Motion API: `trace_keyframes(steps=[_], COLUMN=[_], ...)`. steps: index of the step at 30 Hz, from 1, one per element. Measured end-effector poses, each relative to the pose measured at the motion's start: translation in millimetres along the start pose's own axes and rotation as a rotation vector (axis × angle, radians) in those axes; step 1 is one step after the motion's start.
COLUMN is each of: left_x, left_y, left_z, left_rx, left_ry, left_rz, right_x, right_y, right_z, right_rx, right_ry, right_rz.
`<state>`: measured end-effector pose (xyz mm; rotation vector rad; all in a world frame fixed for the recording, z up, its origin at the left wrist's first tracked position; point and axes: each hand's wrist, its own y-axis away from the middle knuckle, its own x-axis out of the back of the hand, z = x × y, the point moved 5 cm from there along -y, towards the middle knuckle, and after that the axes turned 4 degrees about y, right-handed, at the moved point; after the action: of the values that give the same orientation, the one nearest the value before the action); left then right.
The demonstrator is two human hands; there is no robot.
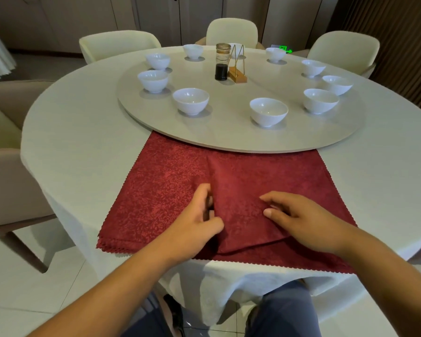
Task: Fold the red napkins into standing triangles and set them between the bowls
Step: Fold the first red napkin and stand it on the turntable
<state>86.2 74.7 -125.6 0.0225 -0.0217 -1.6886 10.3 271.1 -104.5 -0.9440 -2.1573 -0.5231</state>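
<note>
Far left, a pale chair (118,43) sits tucked against the round table (83,142), white cloth draped over its edge. On the turntable (229,139), white bowls (190,100) ring the rim, four of them down the left side, all upright, gaps open between them.

Moving in to the near edge: the red stack (156,190) of napkins lies flat on the tablecloth, its far edge slipped under the turntable's rim, its zigzag near edge hanging just over the table. The left hand (199,215) is down on it, fingers curled in tight at the left edge of the fold, thumb laid on top, so it pinches the cloth there.

Centre now: the top napkin (241,203) is doubled over into a long panel running from the turntable toward the person, its near corner angled across the stack. Up beyond it, mid-turntable, a jar (222,62) with dark liquid stands touching a gold stand (237,74), and one bowl sits nearest the fold.

To the right, the right hand (309,220) rests on the fold's right edge, forefinger and thumb reaching out over the cloth. Whether cloth is caught between them, I cannot tell. Further right, four more bowls curve along the rim, and another chair (343,48) stands behind.
</note>
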Motion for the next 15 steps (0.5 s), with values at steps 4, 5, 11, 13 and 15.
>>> trace_keyframes(steps=[4,5,11,13,15], left_x=[12,13,15,13,10], left_y=[-13,-15,-17,-15,-14], left_z=[-18,-21,-17,-15,-12], left_rx=[0.093,0.101,0.074,0.068,0.033], left_ry=[0.106,0.097,0.045,0.024,0.028], left_rz=[0.27,0.307,0.419,0.44,0.442], right_x=[-12,-13,-9,-7,-7], right_y=[-8,-11,-7,-3,1], right_z=[5,4,0,2,7], right_rx=[-0.03,-0.041,-0.011,0.017,0.012], right_ry=[0.192,0.241,0.353,0.362,0.338], right_rz=[-0.034,-0.032,0.105,0.166,0.188])
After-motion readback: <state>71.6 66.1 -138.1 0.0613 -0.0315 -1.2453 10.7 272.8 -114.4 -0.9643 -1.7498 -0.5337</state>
